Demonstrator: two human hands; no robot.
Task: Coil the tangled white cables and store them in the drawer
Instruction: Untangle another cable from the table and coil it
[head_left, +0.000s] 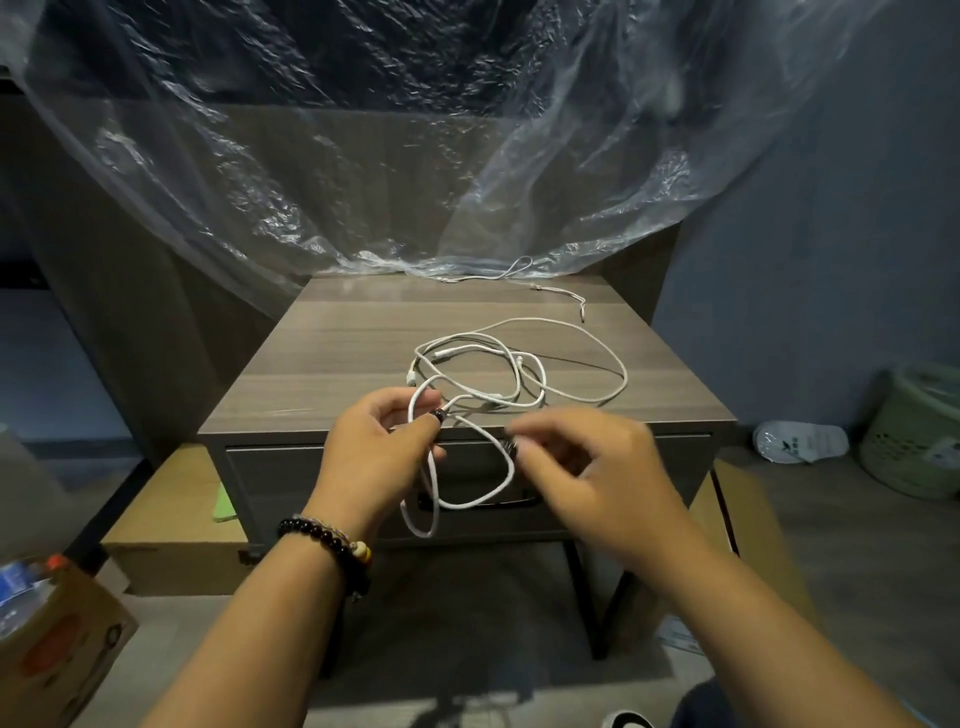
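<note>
While tangled white cables (519, 374) sprawl across a wooden nightstand (332, 353) | left hand (382, 447) pinches a hanging loop | right hand (587, 467), blurred, fingers curled at a cable end | drawer (291, 478) closed below

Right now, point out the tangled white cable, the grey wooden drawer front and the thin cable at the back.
tangled white cable (519, 364), head view, on a loop lying on the tabletop.
grey wooden drawer front (270, 478), head view, bare left panel.
thin cable at the back (563, 293), head view, mid-run.
</note>
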